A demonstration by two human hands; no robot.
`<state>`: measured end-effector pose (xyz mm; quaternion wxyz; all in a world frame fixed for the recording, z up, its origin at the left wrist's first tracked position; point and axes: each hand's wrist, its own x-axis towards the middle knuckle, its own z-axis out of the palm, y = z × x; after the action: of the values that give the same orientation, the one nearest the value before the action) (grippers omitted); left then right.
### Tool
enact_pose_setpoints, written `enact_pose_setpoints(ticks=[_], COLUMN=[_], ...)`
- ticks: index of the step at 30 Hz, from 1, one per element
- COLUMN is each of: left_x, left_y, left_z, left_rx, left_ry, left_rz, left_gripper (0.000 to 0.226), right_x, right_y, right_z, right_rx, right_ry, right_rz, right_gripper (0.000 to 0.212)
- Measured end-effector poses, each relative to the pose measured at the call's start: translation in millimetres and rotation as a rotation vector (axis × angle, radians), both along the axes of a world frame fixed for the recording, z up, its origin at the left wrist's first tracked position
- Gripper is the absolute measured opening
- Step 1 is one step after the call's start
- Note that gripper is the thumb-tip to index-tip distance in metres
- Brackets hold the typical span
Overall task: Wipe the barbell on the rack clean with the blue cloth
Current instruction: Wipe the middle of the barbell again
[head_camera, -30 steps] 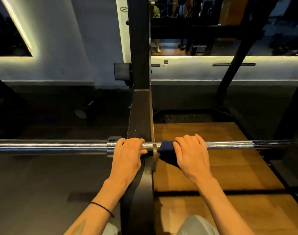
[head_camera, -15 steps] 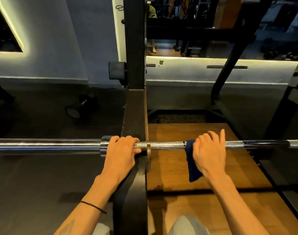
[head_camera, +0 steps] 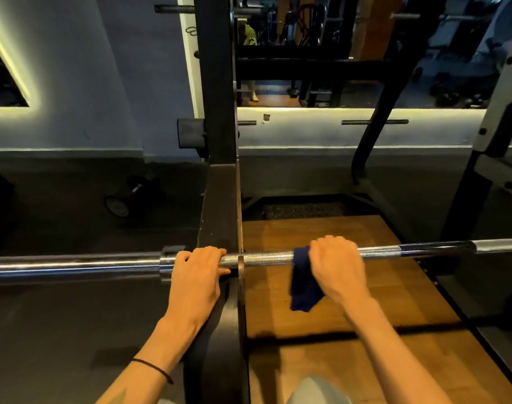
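The steel barbell (head_camera: 263,258) lies level across the view, resting on the black rack (head_camera: 219,199). My left hand (head_camera: 195,275) grips the bar just left of the rack's hook, beside the collar. My right hand (head_camera: 334,265) grips the knurled shaft to the right of the rack, with the dark blue cloth (head_camera: 302,282) wrapped round the bar under it. A loose end of the cloth hangs below the bar on the hand's left side.
A wooden platform (head_camera: 351,287) lies under the right half of the bar, dark rubber flooring to the left. A dumbbell (head_camera: 126,196) sits on the floor at the far left. A white rack upright (head_camera: 499,118) rises at the right; a mirror runs along the wall.
My right hand slid the cloth to the right along the bar, away from the rack's hook, then held near the same spot. My left hand kept its grip by the collar.
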<state>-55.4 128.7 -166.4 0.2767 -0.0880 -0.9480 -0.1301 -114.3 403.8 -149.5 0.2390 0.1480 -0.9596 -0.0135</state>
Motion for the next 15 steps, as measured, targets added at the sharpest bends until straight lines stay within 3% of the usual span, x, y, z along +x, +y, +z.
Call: enact_pose_setpoints(ticks=[3, 8, 12, 15], left_x=[0, 7, 5, -4], left_y=[3, 9, 9, 9], left_z=[-8, -12, 0, 30], left_rx=[0.044, 0.132, 0.14, -0.12], left_ry=[0.13, 0.262, 0.049, -0.192], left_rz=[-0.008, -0.032, 0.031, 0.063], left_gripper=[0.029, 0.031, 0.022, 0.025], right_x=[-2, 14, 19, 19], right_y=[40, -13, -82, -98], right_z=[-2, 6, 7, -1], right_rx=[-0.094, -0.186, -0.043, -0.046], right_ry=[-0.03, -0.033, -0.133, -0.143], right_rz=[-0.12, -0.122, -0.005, 0.041], right_gripper=[0.035, 0.042, 0.027, 0.027])
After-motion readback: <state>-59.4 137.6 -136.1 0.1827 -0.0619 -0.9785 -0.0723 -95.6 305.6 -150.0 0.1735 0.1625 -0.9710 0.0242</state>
